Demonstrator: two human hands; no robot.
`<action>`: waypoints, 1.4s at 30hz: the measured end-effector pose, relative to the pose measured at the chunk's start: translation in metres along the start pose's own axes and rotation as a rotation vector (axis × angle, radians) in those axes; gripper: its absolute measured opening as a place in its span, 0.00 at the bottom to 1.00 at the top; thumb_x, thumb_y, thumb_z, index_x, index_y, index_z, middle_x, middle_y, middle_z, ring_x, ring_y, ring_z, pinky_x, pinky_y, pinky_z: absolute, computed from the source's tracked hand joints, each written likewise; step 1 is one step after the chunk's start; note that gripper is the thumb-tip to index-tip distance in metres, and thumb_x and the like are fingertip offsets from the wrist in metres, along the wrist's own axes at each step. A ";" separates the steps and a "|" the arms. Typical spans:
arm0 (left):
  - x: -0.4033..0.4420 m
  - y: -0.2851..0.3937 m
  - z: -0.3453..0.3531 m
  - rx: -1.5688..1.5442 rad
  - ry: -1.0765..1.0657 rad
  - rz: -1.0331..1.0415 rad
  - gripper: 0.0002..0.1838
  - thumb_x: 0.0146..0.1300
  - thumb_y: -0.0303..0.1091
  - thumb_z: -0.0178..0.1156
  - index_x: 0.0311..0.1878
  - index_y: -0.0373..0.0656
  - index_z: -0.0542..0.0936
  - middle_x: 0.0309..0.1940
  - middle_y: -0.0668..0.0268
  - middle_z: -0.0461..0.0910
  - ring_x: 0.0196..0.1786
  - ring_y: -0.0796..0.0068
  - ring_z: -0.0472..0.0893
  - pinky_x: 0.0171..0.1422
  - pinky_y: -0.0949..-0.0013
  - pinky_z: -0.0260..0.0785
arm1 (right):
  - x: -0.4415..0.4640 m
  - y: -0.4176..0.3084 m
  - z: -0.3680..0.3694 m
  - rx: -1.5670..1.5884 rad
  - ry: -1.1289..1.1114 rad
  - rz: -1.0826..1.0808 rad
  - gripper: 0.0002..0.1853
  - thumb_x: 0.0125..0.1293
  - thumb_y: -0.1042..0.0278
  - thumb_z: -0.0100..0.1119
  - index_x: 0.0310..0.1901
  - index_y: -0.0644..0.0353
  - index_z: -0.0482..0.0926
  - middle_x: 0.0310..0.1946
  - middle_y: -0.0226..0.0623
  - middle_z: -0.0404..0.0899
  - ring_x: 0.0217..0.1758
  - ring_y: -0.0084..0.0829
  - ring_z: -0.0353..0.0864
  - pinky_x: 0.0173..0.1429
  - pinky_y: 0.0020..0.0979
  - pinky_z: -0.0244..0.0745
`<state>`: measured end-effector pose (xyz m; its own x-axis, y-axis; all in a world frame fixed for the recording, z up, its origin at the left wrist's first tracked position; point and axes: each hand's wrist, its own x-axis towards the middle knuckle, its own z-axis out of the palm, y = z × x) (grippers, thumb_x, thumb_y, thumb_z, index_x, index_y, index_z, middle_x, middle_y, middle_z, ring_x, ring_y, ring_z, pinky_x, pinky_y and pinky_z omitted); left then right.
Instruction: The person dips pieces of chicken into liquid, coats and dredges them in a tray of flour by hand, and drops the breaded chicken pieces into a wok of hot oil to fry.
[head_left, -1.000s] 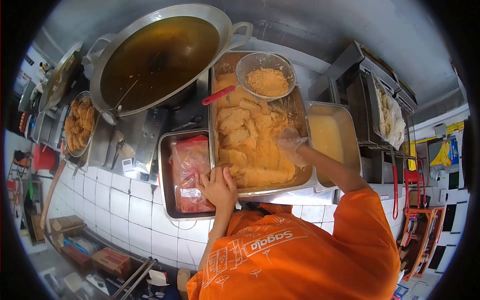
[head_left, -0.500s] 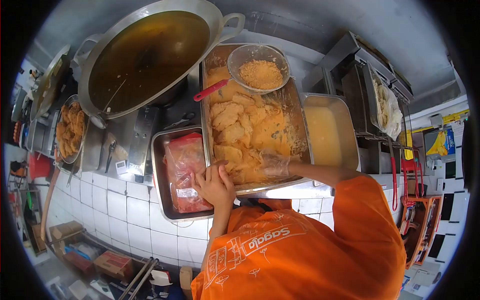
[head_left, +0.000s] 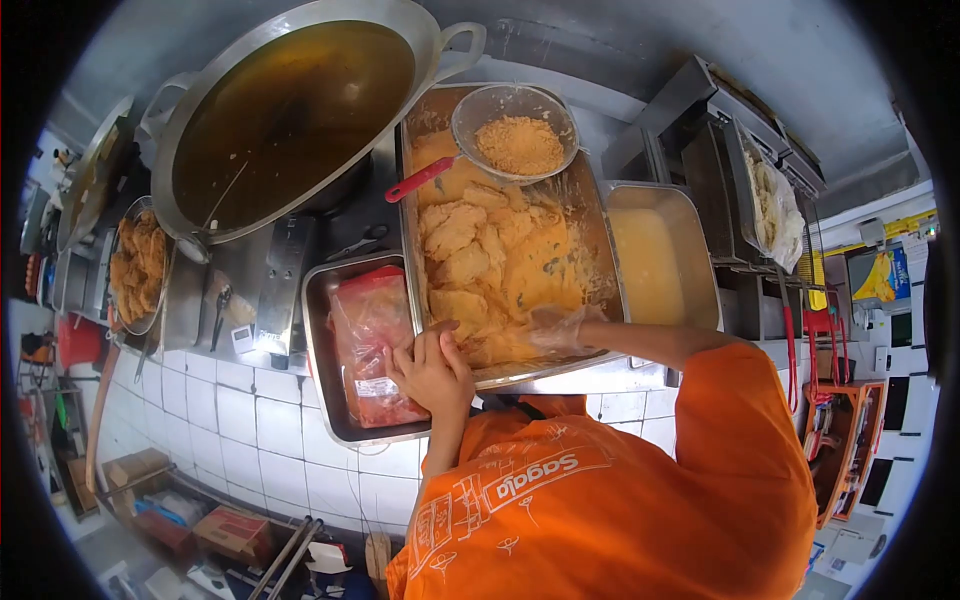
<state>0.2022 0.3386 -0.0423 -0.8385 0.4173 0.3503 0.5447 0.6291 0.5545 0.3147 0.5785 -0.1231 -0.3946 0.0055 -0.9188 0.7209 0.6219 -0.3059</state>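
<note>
A big metal tray (head_left: 612,268) holds orange-tan breading flour (head_left: 548,272) and several flour-coated meat pieces (head_left: 462,264). My right hand (head_left: 562,328), in a clear plastic glove, is low over the flour at the tray's near right side; its fingers are blurred and partly hidden. At the near left corner, my bare left hand (head_left: 434,372) rests over the tray's rim with fingers spread, beside a plastic bag of raw red meat (head_left: 372,335) in a smaller steel pan (head_left: 318,352). A red-handled sieve (head_left: 515,140) with crumbs in it lies across the far end.
A large wok of oil (head_left: 290,110) stands at the back left. Yellowish liquid fills a steel pan (head_left: 705,285) right of the tray. Fried pieces (head_left: 138,265) sit in a dish at the left. Scissors (head_left: 362,241) lie near the meat pan. Wire baskets (head_left: 795,260) hang at the right.
My gloved right hand has shifted slightly right and lifted a little within the flour. My left hand stays on the tray's corner. The camera view has moved slightly.
</note>
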 end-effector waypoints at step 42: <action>0.003 0.004 -0.002 0.038 -0.014 0.015 0.16 0.77 0.39 0.49 0.44 0.55 0.88 0.39 0.73 0.85 0.53 0.65 0.76 0.71 0.53 0.56 | 0.096 -0.047 -0.036 -1.016 1.059 0.028 0.41 0.69 0.44 0.55 0.80 0.51 0.60 0.73 0.59 0.65 0.74 0.67 0.65 0.77 0.61 0.60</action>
<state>0.2017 0.3414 -0.0376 -0.8303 0.4355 0.3477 0.5572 0.6472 0.5202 0.2226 0.5784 -0.1879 -0.9353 0.3069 -0.1760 0.2095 0.8814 0.4235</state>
